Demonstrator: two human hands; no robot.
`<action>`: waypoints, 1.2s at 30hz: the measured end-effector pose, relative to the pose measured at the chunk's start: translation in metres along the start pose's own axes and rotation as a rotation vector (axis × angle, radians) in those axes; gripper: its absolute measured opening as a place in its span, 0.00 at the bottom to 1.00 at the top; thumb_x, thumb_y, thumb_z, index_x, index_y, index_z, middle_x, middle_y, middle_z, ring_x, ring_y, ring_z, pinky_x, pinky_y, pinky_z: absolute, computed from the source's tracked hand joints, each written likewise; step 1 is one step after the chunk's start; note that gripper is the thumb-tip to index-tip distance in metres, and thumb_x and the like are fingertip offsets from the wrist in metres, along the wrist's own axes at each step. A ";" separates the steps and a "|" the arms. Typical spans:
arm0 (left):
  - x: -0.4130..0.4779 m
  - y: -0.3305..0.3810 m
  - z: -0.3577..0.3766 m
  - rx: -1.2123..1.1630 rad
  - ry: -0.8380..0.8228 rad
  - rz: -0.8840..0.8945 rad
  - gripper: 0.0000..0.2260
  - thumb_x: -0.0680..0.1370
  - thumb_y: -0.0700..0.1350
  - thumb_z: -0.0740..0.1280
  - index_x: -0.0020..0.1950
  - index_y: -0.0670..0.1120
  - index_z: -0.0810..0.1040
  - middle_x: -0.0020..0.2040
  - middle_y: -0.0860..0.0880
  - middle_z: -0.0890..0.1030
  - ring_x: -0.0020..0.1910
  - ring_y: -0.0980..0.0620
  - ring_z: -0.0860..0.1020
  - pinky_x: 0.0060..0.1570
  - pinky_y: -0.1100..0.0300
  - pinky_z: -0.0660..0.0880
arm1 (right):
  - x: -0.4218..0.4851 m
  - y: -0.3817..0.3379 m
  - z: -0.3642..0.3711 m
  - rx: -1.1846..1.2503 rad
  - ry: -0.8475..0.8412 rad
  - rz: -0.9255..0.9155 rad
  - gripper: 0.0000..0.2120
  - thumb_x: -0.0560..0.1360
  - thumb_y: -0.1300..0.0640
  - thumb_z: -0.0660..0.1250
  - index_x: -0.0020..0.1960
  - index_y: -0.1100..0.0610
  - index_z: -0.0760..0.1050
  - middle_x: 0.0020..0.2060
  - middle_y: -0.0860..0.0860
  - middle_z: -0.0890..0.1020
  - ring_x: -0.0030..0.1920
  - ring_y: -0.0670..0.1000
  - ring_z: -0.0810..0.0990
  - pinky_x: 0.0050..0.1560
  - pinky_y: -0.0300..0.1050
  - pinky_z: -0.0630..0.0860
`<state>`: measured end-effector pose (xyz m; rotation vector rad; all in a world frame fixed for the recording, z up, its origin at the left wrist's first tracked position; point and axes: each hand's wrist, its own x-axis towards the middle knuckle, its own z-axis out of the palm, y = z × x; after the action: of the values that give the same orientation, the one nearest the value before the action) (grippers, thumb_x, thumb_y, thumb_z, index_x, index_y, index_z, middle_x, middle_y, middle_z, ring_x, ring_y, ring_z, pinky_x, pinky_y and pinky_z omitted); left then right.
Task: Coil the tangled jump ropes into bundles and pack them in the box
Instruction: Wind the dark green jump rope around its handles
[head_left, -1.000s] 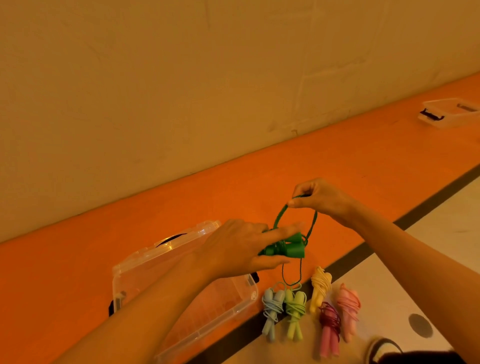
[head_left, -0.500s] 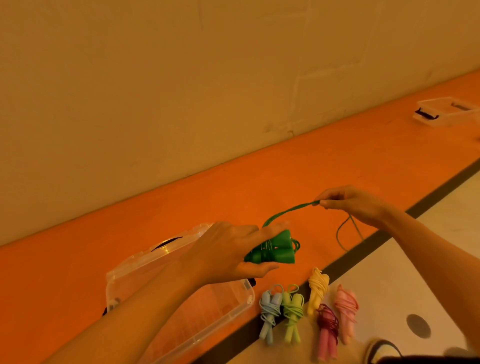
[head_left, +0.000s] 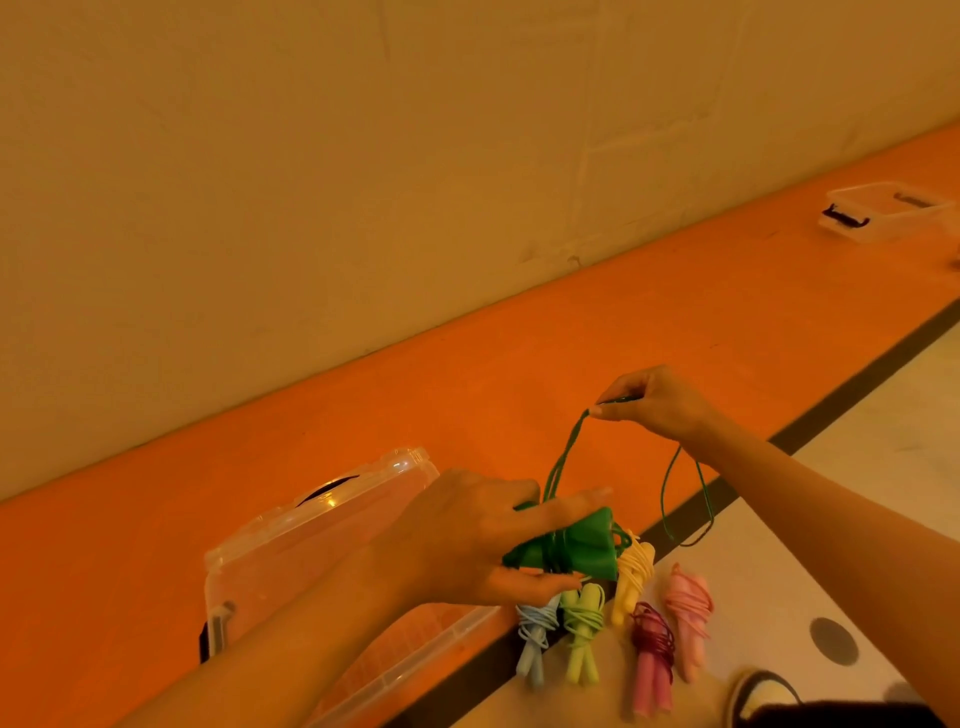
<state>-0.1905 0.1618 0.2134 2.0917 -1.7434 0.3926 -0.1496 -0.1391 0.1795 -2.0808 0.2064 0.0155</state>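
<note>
Two hands share the job: the left hand (head_left: 467, 535) clamps the paired green handles (head_left: 576, 551), thumb beneath and fingers laid over the top, with turns of cord (head_left: 563, 457) already round their waist. The right hand (head_left: 654, 405), at 1 o'clock from the left, pinches that cord between thumb and fingertips, wrist bent down, forearm entering from 4 o'clock. A slack loop hangs below the right wrist. Judgement: wrapping step. It is best done with the strand taut, each turn snug beside the last, thumb pinning them, and a short tail left for tucking. Five finished bundles (head_left: 582, 629) lie at 5 o'clock of the handles; the clear box (head_left: 311, 545) sits at 8 o'clock.
</note>
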 end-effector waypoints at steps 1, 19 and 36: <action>-0.001 -0.001 0.000 -0.008 0.024 -0.017 0.29 0.79 0.63 0.65 0.77 0.55 0.62 0.35 0.53 0.75 0.28 0.56 0.70 0.23 0.57 0.68 | -0.001 0.002 0.002 -0.009 -0.031 0.001 0.07 0.70 0.54 0.78 0.44 0.56 0.86 0.41 0.55 0.85 0.41 0.48 0.80 0.41 0.44 0.72; -0.024 -0.054 -0.010 -0.117 0.268 -0.763 0.29 0.75 0.69 0.62 0.75 0.63 0.65 0.44 0.57 0.83 0.32 0.60 0.77 0.33 0.60 0.76 | -0.054 0.004 0.073 -0.238 -0.481 -0.109 0.05 0.74 0.50 0.74 0.40 0.48 0.84 0.36 0.46 0.86 0.41 0.47 0.84 0.47 0.41 0.77; -0.037 -0.083 -0.017 0.160 -0.004 -1.001 0.29 0.77 0.68 0.57 0.76 0.60 0.63 0.45 0.50 0.84 0.36 0.51 0.76 0.29 0.59 0.65 | -0.083 -0.121 0.046 -0.409 -0.325 -0.755 0.07 0.77 0.46 0.69 0.45 0.48 0.82 0.35 0.38 0.76 0.42 0.37 0.71 0.52 0.48 0.64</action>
<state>-0.1150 0.2146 0.2021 2.7299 -0.4968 0.2142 -0.2099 -0.0297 0.2690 -2.3970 -0.8441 -0.0670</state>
